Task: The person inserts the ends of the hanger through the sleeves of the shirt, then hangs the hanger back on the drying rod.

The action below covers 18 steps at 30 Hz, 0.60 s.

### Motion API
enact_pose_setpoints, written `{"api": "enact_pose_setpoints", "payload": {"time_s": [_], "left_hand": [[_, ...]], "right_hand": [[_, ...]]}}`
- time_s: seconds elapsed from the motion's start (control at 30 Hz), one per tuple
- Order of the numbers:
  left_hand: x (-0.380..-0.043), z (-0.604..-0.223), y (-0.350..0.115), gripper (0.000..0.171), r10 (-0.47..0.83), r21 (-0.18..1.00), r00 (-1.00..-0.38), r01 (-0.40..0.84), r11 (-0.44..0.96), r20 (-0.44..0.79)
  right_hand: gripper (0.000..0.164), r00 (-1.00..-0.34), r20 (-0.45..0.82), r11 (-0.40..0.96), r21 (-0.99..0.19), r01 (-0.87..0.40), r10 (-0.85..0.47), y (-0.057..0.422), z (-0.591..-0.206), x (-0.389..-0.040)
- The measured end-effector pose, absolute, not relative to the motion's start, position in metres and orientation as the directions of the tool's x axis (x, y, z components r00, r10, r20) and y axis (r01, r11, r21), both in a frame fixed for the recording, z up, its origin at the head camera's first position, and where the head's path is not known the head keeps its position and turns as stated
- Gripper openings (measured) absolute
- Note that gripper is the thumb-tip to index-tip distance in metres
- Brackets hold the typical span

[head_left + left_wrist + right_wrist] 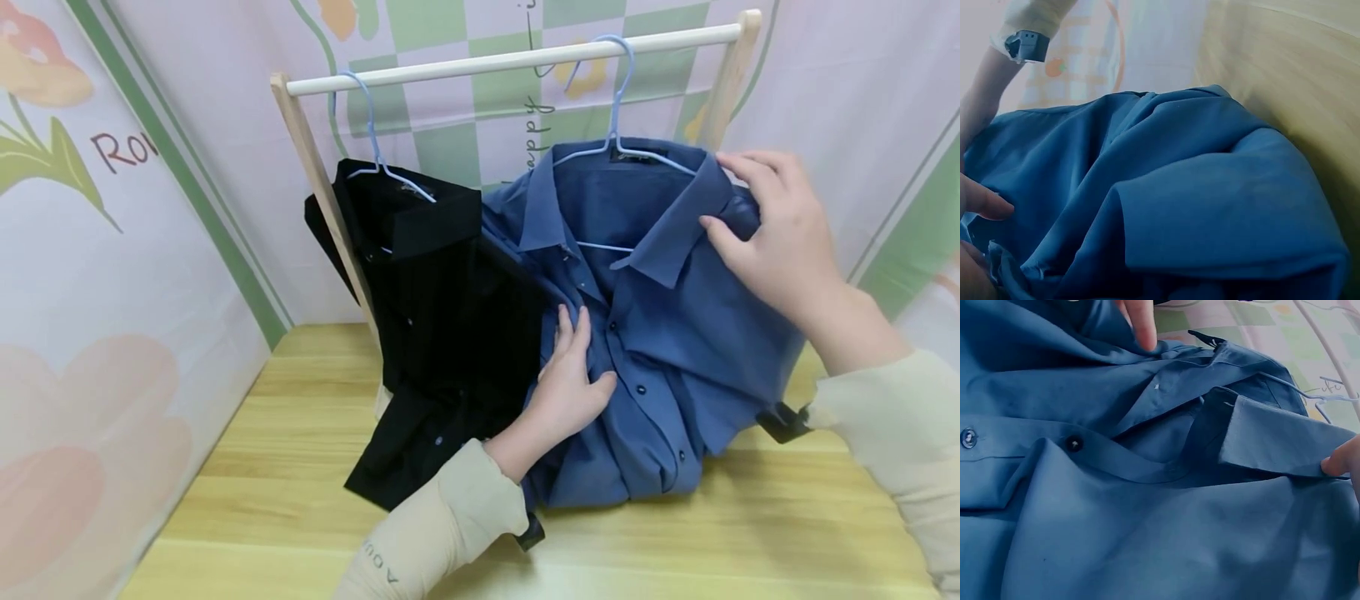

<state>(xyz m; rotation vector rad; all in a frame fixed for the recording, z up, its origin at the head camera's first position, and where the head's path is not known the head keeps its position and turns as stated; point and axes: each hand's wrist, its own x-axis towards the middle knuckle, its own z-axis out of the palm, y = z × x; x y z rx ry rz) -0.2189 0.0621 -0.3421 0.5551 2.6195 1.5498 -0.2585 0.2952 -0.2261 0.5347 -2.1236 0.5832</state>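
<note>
A blue button-up shirt [675, 333] hangs on a light-blue wire hanger [617, 104] hooked over a rack's rail, its hem bunched on the table. At the collar [1285, 434], my right hand [787, 233] grips the cloth beside the neck, its thumb [1340, 460] on the collar's edge in the right wrist view. My left hand [566, 387] rests on the front near the button placket, its fingers fairly straight and pointing up. Folds of the blue shirt fill the left wrist view. To the left, a black shirt [465, 333] hangs from a second wire hanger [371, 125].
The small rack has a white rail [510, 60] and wooden side posts [731, 83]. It stands on a wood-grain table [300, 433]. Printed curtains [187, 250] with flowers and checks enclose the back and left side.
</note>
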Motion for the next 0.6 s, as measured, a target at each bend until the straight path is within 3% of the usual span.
{"api": "enact_pose_setpoints", "payload": {"time_s": [0.17, 0.3, 0.47, 0.6], "left_hand": [[-0.217, -0.343, 0.056, 0.085, 0.354, 0.838, -0.927, 0.291, 0.462, 0.127], [-0.215, -0.344, 0.051, 0.084, 0.399, 0.820, -0.908, 0.321, 0.475, 0.125], [-0.212, -0.341, 0.045, 0.083, 0.450, 0.803, -0.884, 0.356, 0.478, 0.125], [-0.209, -0.336, 0.038, 0.083, 0.501, 0.779, -0.853, 0.412, 0.473, 0.147]], "right_hand": [[0.063, -0.493, 0.843, 0.784, -0.152, -0.601, -0.215, 0.297, -0.232, -0.255], [0.054, -0.445, 0.861, 0.762, -0.112, -0.637, -0.246, 0.296, -0.236, -0.250], [0.073, -0.387, 0.875, 0.738, -0.052, -0.673, -0.292, 0.294, -0.242, -0.242], [0.076, -0.386, 0.865, 0.732, -0.032, -0.681, -0.321, 0.289, -0.244, -0.232]]}}
